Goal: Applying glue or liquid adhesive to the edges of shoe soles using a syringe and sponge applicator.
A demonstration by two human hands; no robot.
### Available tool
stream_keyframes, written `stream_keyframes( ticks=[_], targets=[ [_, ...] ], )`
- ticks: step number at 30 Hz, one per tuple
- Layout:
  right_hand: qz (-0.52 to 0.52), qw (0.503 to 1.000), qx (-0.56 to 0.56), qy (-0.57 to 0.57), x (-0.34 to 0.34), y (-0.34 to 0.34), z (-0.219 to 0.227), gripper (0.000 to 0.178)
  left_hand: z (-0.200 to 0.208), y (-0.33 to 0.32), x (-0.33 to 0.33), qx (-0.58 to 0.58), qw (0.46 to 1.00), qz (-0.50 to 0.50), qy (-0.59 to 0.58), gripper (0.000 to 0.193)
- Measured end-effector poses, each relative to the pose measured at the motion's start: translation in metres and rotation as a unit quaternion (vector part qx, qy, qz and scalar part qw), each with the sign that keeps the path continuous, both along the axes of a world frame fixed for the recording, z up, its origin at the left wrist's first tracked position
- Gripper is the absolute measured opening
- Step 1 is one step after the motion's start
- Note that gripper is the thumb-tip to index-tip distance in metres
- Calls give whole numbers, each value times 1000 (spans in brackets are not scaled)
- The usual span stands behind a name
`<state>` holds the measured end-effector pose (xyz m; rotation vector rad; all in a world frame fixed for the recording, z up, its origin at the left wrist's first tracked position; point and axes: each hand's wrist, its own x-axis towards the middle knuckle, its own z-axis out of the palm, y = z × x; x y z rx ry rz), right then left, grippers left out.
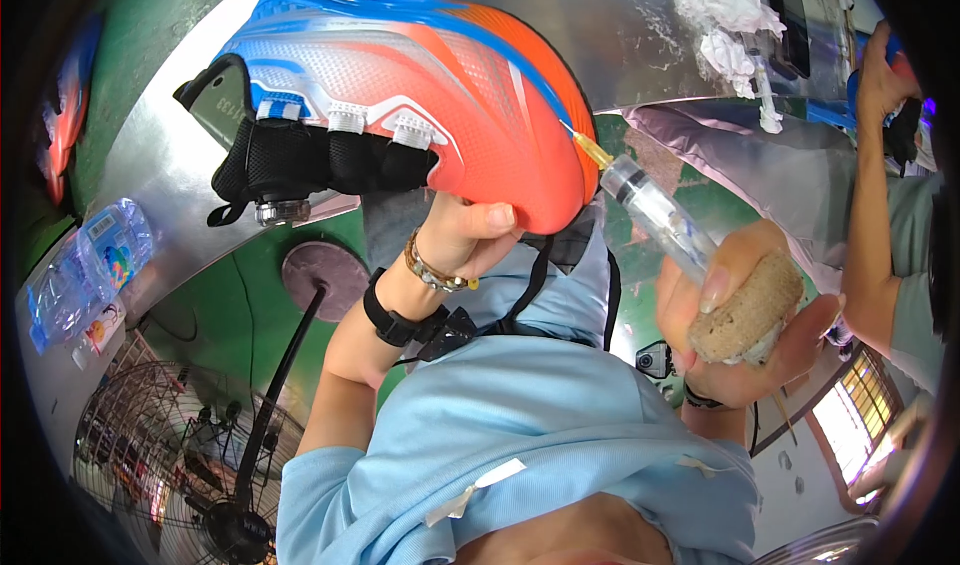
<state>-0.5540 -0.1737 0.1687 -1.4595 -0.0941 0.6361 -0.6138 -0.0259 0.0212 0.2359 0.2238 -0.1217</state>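
A sneaker (490, 95) in coral, blue and orange, with a black collar and a metal dial on it, lies tilted on its side above my lap. My left hand (470, 237) grips it from below near the toe, thumb against the upper. In my right hand (740, 305) is a clear syringe (660, 220) with a yellow needle hub (593, 151). Its tip meets the seam between the upper and the orange sole edge at the toe. The same hand also holds a rounded, beige-brown block (750, 310) between palm and fingers.
Crumpled white tissue (728, 57), a dark phone (788, 25) and another syringe (766, 95) lie on the metal table (620, 35). At the right a co-worker's arm (873, 205) reaches in. On the left are a plastic package (90, 265), a standing fan (190, 455) and another sneaker (70, 115).
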Motion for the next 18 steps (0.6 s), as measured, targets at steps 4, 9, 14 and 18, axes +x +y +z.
stream_keyframes(
  ticks=[4, 9, 14, 18],
  targets=[
    [-10, 1000, 6, -19, 1, -12, 0, 58, -5, 1, 10, 17, 999, -34, -18, 68],
    [-30, 997, 70, -13, 3, -12, -2, 56, -4, -2, 26, 25, 999, -32, -31, 68],
    [-28, 997, 57, -52, 2, -16, -2, 55, 1, -5, 40, 27, 998, -27, -51, 68],
    [-37, 996, 61, -57, 1, -13, -4, 56, 0, -6, 49, 38, 997, -23, -71, 68]
  ],
)
